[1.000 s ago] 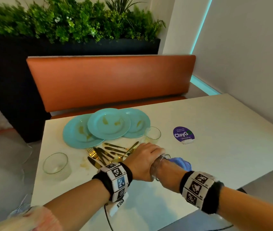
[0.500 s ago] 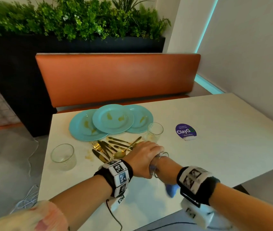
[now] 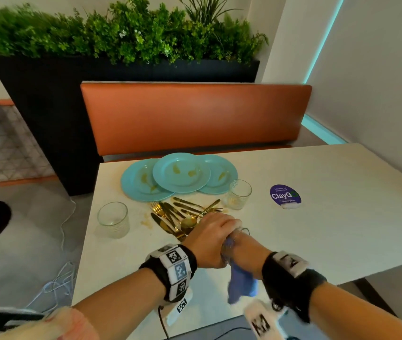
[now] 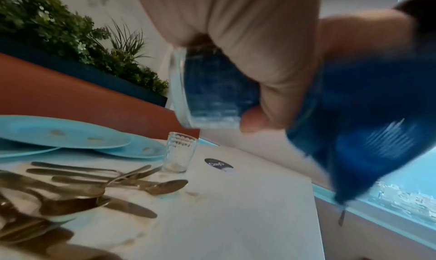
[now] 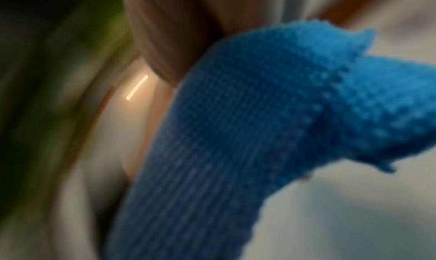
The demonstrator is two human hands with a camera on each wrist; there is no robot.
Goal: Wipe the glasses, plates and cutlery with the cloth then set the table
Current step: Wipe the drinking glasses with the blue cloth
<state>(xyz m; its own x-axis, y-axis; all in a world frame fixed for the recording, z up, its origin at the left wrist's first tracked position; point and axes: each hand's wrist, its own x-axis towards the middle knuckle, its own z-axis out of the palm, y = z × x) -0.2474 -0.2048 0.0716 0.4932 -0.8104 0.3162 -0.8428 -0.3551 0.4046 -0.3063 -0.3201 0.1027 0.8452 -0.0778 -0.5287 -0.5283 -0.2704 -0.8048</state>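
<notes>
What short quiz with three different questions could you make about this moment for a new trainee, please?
1. True or false: the left hand grips the glass being wiped.
2. How many blue plates lie on the table? A. two B. three C. four
3. Fill in: the right hand pushes the blue ____ into that glass.

Key: 1. true; 2. B; 3. cloth
</notes>
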